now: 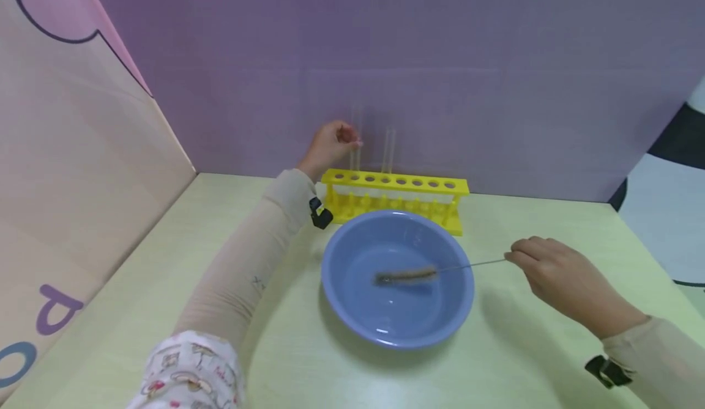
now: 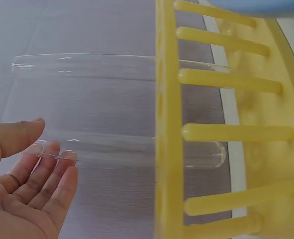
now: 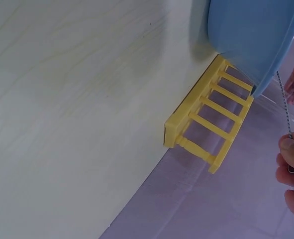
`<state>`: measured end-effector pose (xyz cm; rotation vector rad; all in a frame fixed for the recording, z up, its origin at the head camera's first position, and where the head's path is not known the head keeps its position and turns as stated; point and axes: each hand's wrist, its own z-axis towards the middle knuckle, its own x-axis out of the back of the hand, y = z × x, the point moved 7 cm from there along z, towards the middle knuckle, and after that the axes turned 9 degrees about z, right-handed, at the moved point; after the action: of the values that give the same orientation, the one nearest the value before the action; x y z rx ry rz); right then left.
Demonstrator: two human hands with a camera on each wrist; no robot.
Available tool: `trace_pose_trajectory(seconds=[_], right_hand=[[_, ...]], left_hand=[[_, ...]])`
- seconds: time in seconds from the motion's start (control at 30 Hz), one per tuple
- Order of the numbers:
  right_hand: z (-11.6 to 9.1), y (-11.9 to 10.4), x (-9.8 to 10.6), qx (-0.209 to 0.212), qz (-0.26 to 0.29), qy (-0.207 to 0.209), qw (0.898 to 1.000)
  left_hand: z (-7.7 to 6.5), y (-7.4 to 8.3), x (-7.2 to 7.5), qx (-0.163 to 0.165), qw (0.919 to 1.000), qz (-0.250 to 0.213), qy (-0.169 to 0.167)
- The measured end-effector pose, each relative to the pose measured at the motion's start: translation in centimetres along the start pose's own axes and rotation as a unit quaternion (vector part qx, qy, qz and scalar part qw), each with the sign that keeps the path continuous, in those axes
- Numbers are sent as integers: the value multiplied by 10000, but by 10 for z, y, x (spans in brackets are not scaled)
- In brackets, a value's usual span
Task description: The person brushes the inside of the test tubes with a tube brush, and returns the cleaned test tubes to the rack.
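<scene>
My left hand [image 1: 333, 146] is at the upper end of a clear test tube [image 2: 112, 149] that stands through a hole of the yellow test tube rack [image 1: 396, 181]. In the left wrist view the thumb is apart from the fingers [image 2: 57, 186], which lie loosely bent by the tube's end; any contact is unclear. A second test tube [image 1: 388, 152] stands in the rack farther right. My right hand [image 1: 567, 280] pinches the twisted wire handle [image 3: 285, 107] of a test tube brush [image 1: 407, 275]. Its bristles lie over the inside of the blue basin [image 1: 396, 338].
The basin stands on the pale table [image 1: 286, 360] just in front of the rack. Behind the rack rises a purple panel [image 1: 496, 90]. A pale printed panel [image 1: 82, 182] borders the table on the left.
</scene>
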<state>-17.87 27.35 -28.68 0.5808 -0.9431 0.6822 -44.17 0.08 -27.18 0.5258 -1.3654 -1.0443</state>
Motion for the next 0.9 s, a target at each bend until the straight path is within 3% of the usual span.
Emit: trace_pose_trajectory(seconds=[0.2, 0.5, 0.77, 0.9], right_hand=[[-2, -1, 0, -28, 76, -4, 10000], [-4, -2, -1, -89, 88, -39, 9999], [-2, -3, -2, -21, 163, 123, 9998], [-1, -3, -2, -32, 155, 144, 9998]], left_hand=[[-4, -13, -7, 255, 9994, 146, -200], [-9, -24, -14, 340, 9980, -118, -511], [-11, -23, -10, 376, 9972, 58, -650], [-12, -21, -4, 391, 9977, 87, -544]])
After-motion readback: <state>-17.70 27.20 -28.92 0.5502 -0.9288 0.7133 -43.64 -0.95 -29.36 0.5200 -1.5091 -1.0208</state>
